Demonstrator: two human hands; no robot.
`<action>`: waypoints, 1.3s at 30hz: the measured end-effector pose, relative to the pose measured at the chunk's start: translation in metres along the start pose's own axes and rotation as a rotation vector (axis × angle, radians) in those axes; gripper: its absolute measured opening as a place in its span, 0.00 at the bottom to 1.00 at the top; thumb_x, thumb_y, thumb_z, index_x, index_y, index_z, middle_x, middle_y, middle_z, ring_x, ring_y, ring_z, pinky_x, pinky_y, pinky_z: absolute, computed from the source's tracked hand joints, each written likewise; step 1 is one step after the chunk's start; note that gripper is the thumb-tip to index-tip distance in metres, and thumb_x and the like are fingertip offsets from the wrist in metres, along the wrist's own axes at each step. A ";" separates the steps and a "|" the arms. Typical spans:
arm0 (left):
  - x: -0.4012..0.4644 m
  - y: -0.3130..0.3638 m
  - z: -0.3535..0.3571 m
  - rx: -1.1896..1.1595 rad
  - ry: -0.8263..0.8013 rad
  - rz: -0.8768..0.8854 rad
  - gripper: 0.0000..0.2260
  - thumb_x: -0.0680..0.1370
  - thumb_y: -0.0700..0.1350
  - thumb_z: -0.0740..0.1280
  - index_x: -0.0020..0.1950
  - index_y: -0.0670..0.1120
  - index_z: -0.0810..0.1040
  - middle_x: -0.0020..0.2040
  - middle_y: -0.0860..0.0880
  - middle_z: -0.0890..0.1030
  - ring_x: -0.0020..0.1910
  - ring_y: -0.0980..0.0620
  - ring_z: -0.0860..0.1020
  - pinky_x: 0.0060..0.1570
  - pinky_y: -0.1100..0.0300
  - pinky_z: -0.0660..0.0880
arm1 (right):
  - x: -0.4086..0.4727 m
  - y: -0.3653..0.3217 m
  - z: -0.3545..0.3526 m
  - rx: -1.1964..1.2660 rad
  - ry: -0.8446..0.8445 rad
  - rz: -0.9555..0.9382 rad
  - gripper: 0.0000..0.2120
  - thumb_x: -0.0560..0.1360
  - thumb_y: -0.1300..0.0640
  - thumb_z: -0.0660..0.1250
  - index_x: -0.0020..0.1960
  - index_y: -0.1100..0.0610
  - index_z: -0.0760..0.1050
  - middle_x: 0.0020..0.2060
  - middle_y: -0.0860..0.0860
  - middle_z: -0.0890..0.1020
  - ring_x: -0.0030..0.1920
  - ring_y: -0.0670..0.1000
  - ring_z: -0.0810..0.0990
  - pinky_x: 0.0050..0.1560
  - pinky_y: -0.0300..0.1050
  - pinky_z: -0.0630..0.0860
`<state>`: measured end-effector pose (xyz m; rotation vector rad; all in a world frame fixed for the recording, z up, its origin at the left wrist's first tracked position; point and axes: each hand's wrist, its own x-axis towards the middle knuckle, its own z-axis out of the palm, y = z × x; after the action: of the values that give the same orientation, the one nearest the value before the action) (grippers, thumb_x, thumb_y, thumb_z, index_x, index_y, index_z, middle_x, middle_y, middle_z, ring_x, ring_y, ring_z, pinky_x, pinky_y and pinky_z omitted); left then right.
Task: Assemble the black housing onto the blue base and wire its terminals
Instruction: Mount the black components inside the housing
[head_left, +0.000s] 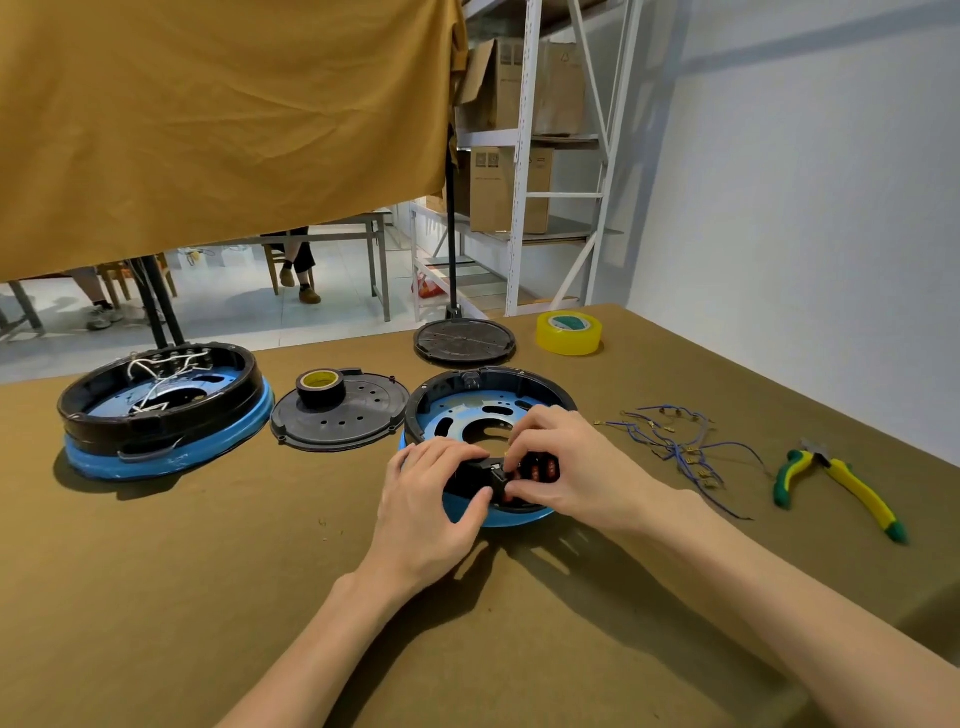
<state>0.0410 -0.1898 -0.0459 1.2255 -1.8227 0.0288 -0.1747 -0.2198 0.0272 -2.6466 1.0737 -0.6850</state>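
Note:
A round black housing (493, 382) sits on a blue base (470, 418) at the table's middle. My left hand (431, 499) grips the housing's near rim, thumb on the blue edge. My right hand (561, 462) pinches a small black part at the terminal block (537, 470) with reddish coils on the near wall. A bundle of blue wires (675, 441) with brass terminals lies to the right of the housing.
A second black housing on a blue base, wired in white (161, 410), stands at far left. Black lid with a black tape roll (337, 413), another lid (464, 340), yellow tape (569, 332) behind. Yellow-green pliers (841, 486) lie at far right.

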 end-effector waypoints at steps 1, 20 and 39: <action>0.000 -0.002 -0.001 -0.009 -0.003 0.004 0.17 0.77 0.57 0.67 0.64 0.57 0.78 0.61 0.63 0.77 0.66 0.72 0.65 0.72 0.68 0.52 | 0.000 0.000 0.001 0.005 0.000 -0.007 0.07 0.76 0.51 0.75 0.53 0.48 0.82 0.55 0.43 0.76 0.60 0.43 0.71 0.65 0.45 0.70; 0.001 0.002 0.004 -0.039 0.038 -0.055 0.21 0.77 0.60 0.68 0.68 0.56 0.77 0.61 0.63 0.78 0.65 0.72 0.67 0.74 0.62 0.57 | 0.012 0.002 0.009 0.109 0.071 0.026 0.12 0.77 0.51 0.75 0.58 0.50 0.78 0.52 0.41 0.78 0.53 0.42 0.76 0.55 0.37 0.75; 0.002 0.002 -0.005 -0.051 0.002 -0.093 0.20 0.75 0.50 0.67 0.67 0.58 0.76 0.61 0.65 0.76 0.65 0.76 0.66 0.73 0.66 0.55 | 0.028 0.015 0.015 0.170 0.104 0.162 0.18 0.64 0.39 0.82 0.40 0.50 0.78 0.39 0.46 0.80 0.38 0.46 0.77 0.38 0.45 0.76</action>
<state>0.0425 -0.1883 -0.0407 1.2721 -1.7522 -0.0683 -0.1589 -0.2503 0.0180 -2.3747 1.1849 -0.8469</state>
